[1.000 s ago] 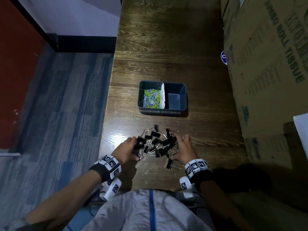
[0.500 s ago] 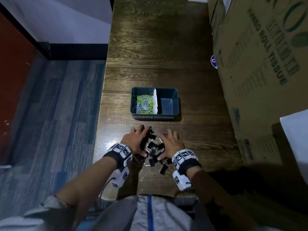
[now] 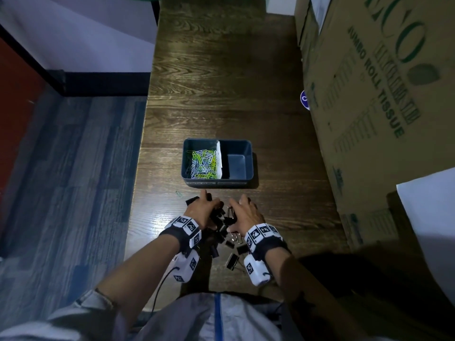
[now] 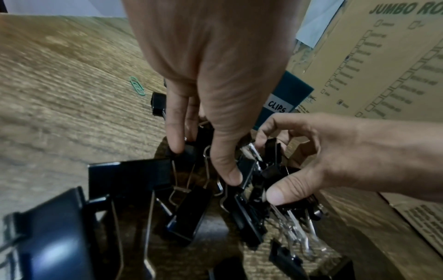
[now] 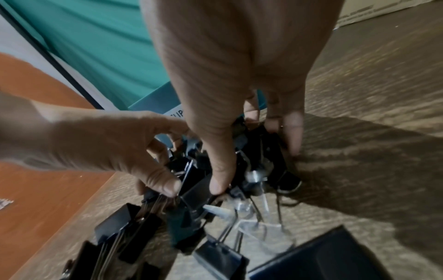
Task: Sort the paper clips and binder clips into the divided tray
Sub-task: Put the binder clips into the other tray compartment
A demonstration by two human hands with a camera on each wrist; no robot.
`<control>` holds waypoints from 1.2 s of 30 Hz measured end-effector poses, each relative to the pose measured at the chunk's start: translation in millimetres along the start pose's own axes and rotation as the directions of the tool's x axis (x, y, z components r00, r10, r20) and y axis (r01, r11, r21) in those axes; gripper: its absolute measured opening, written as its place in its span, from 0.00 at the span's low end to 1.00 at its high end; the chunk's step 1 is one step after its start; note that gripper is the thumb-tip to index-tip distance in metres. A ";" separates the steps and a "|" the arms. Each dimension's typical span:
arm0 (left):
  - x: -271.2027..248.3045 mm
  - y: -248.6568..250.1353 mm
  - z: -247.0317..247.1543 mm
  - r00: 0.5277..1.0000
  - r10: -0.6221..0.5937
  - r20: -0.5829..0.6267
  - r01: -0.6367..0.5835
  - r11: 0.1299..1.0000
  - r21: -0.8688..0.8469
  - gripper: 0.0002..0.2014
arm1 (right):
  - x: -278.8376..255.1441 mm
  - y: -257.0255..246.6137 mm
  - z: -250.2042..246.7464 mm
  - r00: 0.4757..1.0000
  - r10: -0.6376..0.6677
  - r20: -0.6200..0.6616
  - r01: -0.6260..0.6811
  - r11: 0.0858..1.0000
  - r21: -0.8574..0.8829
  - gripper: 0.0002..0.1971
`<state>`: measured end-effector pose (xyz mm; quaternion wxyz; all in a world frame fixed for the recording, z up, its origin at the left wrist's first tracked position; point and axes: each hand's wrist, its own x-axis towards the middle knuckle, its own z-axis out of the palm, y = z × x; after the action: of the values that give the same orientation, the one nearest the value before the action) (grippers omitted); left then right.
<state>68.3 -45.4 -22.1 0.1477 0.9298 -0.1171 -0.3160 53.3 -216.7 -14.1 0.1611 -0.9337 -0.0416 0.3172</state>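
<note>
Head view: both hands (image 3: pixel 222 212) now closer together, fingers curled round gathered binder clips (image 3: pixel 227 219).

Wooden table (image 3: pixel 221 70): tray (image 3: pixel 218 180), binder clips (image 3: pixel 232 260).

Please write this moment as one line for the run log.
phase: gathering | left hand + right hand: gripping binder clips | paper clips: tray left compartment | right compartment: empty
</note>
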 end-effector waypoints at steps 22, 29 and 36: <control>-16.9 23.4 -63.9 0.904 0.051 -0.425 -0.204 0.924 -0.323 0.13 | -17.5 39.9 -12.1 0.940 0.236 -0.246 -0.113 0.896 0.429 0.11; 24.4 48.1 -118.1 0.850 -0.030 -0.526 -0.193 0.911 -0.365 0.15 | -19.2 8.5 -66.5 0.907 0.071 -0.416 0.103 0.918 0.382 0.08; -7.1 25.8 -87.2 0.842 -0.054 -0.537 -0.170 0.918 -0.358 0.08 | 28.1 -17.9 -119.2 0.860 -0.008 -0.509 0.182 0.938 0.293 0.12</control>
<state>113.9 -49.7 56.8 0.3669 0.9280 -0.0343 -0.0554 148.3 -227.5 64.5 0.3366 -0.9398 0.0087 0.0580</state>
